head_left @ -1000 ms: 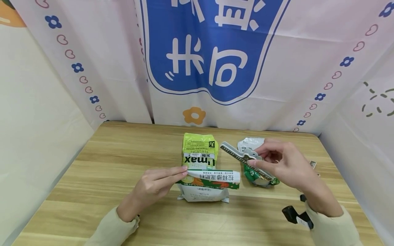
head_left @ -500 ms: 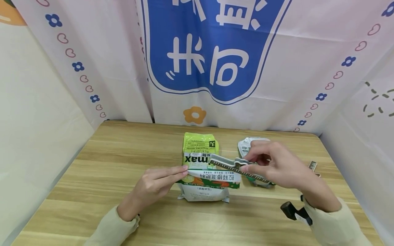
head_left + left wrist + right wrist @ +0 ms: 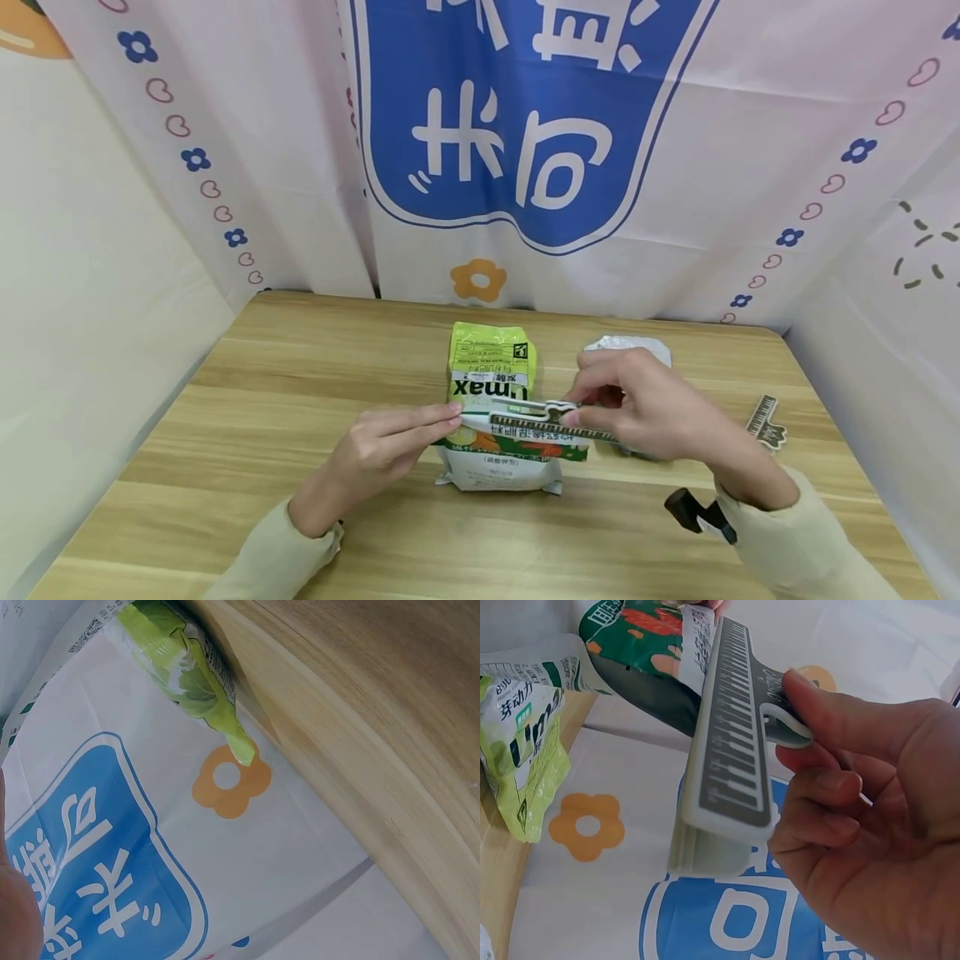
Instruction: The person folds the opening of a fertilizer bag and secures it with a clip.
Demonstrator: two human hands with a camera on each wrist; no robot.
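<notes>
In the head view, my left hand (image 3: 386, 442) pinches the left end of the folded top of a white-and-green fertilizer bag (image 3: 498, 475) with straight fingers. My right hand (image 3: 641, 408) holds a long bag clip (image 3: 517, 423) with a piano-key pattern, thumb and fingers on its handle. The clip lies along the fold and overlaps it in this view. From the right wrist, the bag's printed top (image 3: 649, 634) appears right beside the clip's far end. Only an edge of the left hand (image 3: 19, 915) shows in the left wrist view.
A lime-green bag (image 3: 491, 346) lies behind the white-and-green one. Partly hidden under my right hand is another white bag (image 3: 637, 343). A second piano-key clip (image 3: 767, 425) rests on the wooden table (image 3: 300, 358) at the right. A printed curtain (image 3: 315, 167) hangs behind.
My right hand has carried the clip left and down, from above the right-hand bag to the folded bag top, turning it level. My left hand has kept its pinch in place.
</notes>
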